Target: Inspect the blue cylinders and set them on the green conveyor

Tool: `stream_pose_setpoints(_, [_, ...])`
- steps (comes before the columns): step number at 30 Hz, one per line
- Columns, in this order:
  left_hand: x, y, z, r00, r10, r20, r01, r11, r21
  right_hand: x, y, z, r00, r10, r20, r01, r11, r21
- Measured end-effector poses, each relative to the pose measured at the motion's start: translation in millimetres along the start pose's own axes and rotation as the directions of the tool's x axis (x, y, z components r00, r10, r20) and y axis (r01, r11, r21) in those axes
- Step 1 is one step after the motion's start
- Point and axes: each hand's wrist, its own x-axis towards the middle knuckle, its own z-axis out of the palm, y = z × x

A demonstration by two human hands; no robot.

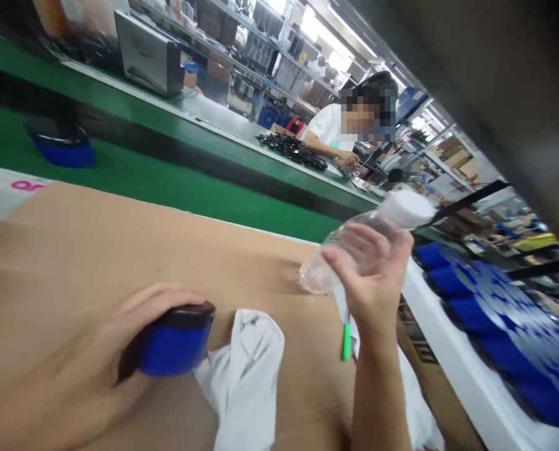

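My left hand [105,357] is wrapped round a blue part with a black rim [178,341], held low over the cardboard. In my right hand [378,275] is a clear plastic bottle with a white cap [408,210], tilted with its cap up to the right. The bottle's base is close to the cardboard; whether it touches I cannot tell. A crumpled white cloth [255,369] lies between my hands, close beside the blue part. Below the bottle, near my right wrist, is a thin tool with a green handle [346,341].
A cardboard sheet [96,238] covers my work surface. Beyond it runs a green conveyor belt [204,194] carrying another blue-and-black part [66,144]. Several blue parts [500,313] stand in rows at right. Across the belt, a co-worker [331,128] sits by a black pile [291,150].
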Motion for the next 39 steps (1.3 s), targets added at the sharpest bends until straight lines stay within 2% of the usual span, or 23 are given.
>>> stream_pose_setpoints(1, [2,-1,-2.2,0.999,0.015,0.036,-0.015,1.0,-0.003,-4,-15,-6,0.996,-0.056,0.075,0.062,0.996,-0.069])
stream_pose_setpoints(2, [4,-4,-4.2,0.996,0.036,0.086,-0.036,0.999,0.002,-8,-32,-13,0.965,-0.155,0.212,0.197,0.962,-0.191])
stream_pose_setpoints(3, [5,-6,-5.8,0.989,0.056,0.133,-0.058,0.998,0.012,-13,-49,-20,0.903,-0.235,0.358,0.354,0.881,-0.314])
stream_pose_setpoints(4, [6,-8,-6.8,0.984,0.077,0.163,-0.081,0.997,0.019,-18,-64,-28,0.821,-0.297,0.487,0.511,0.764,-0.395])
stream_pose_setpoints(6, [8,-12,-7.0,0.979,0.117,0.167,-0.12,0.993,0.006,-28,-86,-42,0.641,-0.348,0.684,0.736,0.531,-0.42])
stream_pose_setpoints(8, [9,-14,-5.9,0.979,0.139,0.149,-0.136,0.99,-0.03,-37,-97,-55,0.502,-0.358,0.787,0.843,0.405,-0.354])
stream_pose_setpoints(10, [10,-16,-5.3,0.973,0.145,0.18,-0.138,0.989,-0.052,-42,-100,-66,0.414,-0.347,0.841,0.889,0.351,-0.293])
stream_pose_setpoints(13, [11,-18,-6.8,0.962,0.17,0.213,-0.173,0.985,-0.004,-45,-98,-77,0.339,-0.324,0.883,0.924,0.293,-0.247])
stream_pose_setpoints(19, [8,-16,-7.7,0.968,0.183,0.174,-0.202,0.974,0.102,-35,-103,-82,0.304,-0.313,0.9,0.939,0.257,-0.227])
stream_pose_setpoints(21, [7,-14,-6.9,0.967,0.193,0.164,-0.21,0.973,0.093,-23,-102,-83,0.323,-0.311,0.894,0.933,0.263,-0.245])
stream_pose_setpoints(23, [6,-14,-6.9,0.968,0.185,0.169,-0.203,0.975,0.095,-6,-94,-82,0.412,-0.29,0.864,0.884,0.355,-0.303])
stream_pose_setpoints(24, [6,-14,-7.4,0.968,0.176,0.18,-0.198,0.974,0.108,2,-86,-79,0.487,-0.291,0.824,0.831,0.446,-0.333])
stream_pose_setpoints(26, [6,-14,-9.1,0.96,0.178,0.219,-0.212,0.966,0.145,14,-62,-68,0.719,-0.318,0.618,0.613,0.71,-0.348])
stream_pose_setpoints(27, [6,-14,-10.1,0.951,0.199,0.236,-0.241,0.957,0.165,17,-48,-60,0.842,-0.322,0.434,0.472,0.829,-0.3])
stream_pose_setpoints(28, [7,-14,-11.0,0.942,0.22,0.254,-0.271,0.945,0.186,18,-32,-49,0.939,-0.276,0.205,0.318,0.923,-0.216])
stream_pose_setpoints(29, [7,-14,-11.7,0.933,0.246,0.264,-0.303,0.932,0.2,17,-17,-38,0.972,-0.227,0.06,0.234,0.957,-0.169])
stream_pose_setpoints(31, [7,-14,-11.8,0.922,0.267,0.279,-0.332,0.917,0.22,12,9,-17,0.989,-0.146,-0.037,0.14,0.983,-0.12])
stream_pose_setpoints(33, [5,-12,-10.3,0.937,0.205,0.284,-0.273,0.935,0.226,7,25,-2,0.995,-0.095,-0.029,0.09,0.989,-0.12])
stream_pose_setpoints(35, [3,-11,-8.1,0.951,0.129,0.282,-0.192,0.958,0.212,1,27,2,0.998,-0.059,-0.004,0.058,0.989,-0.135])
stream_pose_setpoints(37, [-1,-10,-6.4,0.955,0.088,0.282,-0.145,0.971,0.188,-9,19,-5,0.999,-0.041,0.032,0.046,0.986,-0.162])
stream_pose_setpoints(39, [-3,-10,-5.5,0.957,0.093,0.274,-0.146,0.973,0.179,-28,4,-18,0.996,-0.027,0.085,0.043,0.98,-0.194])
